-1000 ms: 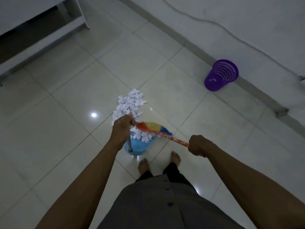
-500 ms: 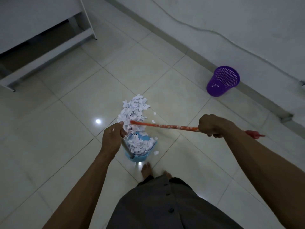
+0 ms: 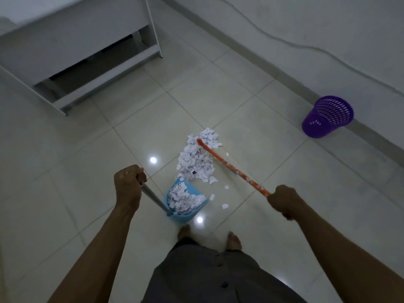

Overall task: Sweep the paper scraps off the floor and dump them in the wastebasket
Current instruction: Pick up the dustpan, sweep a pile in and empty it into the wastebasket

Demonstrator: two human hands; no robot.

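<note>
The person stood on the tiled floor [image 3: 251,110] with two bare feet [image 3: 184,232]. The blue dustpan [image 3: 177,216] sat on the floor just in front of the feet. It was partly full of white paper scraps [image 3: 183,200].

The left hand [image 3: 129,185] was to the left of the dustpan. Its fingers [image 3: 140,177] were wrapped tight around the top of the grey dustpan handle [image 3: 154,199]. The handle ran down from the hand to the back of the dustpan.

The right hand [image 3: 284,201] was to the right of the dustpan. Its fingers were closed around the near end of the orange broom stick [image 3: 231,168]. The stick ran away from the hand, past the dustpan, and its far end lay over the scrap pile [image 3: 197,159]. The brush end could not be seen well.

The scrap pile lay on the floor just past the open mouth of the dustpan. A few small loose bits [image 3: 225,206] lay on the floor to the right of the dustpan.

The purple wastebasket [image 3: 325,117] was well away from the dustpan, far to the right, by the wall [image 3: 328,29]. It stood upright and had many small holes. A thin cable [image 3: 306,48] ran along the wall behind it.

A white desk [image 3: 65,36] stood far off to the left of the dustpan.
</note>
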